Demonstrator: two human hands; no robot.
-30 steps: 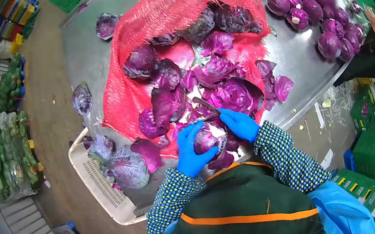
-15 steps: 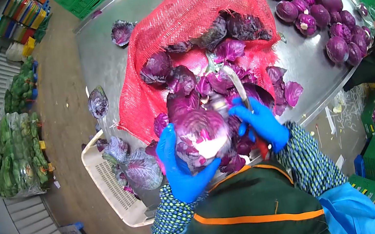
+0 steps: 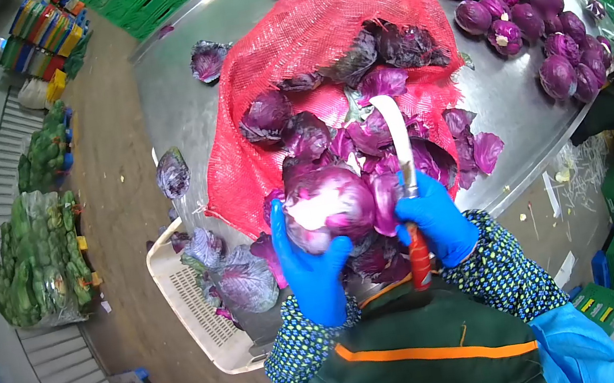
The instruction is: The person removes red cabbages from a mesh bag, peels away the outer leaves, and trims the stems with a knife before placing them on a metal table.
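Blue-gloved left hand (image 3: 313,278) cupping cabbage (image 3: 338,206) (underside hidden), right hand (image 3: 440,219) gripping knife (image 3: 403,151), handle (image 3: 420,263) part-covered

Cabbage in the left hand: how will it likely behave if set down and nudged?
The cabbage looks round, so it would probably roll. Its smooth, shiny leaves may slip in the left hand. Its tightly wrapped leaves suggest a firm, fairly heavy head.

The worktop (image 3: 500,96) is of shiny metal, the sack (image 3: 319,23) of rough plastic net; the held cabbage (image 3: 347,199) looks glossy, the knife blade (image 3: 398,132) metallic.
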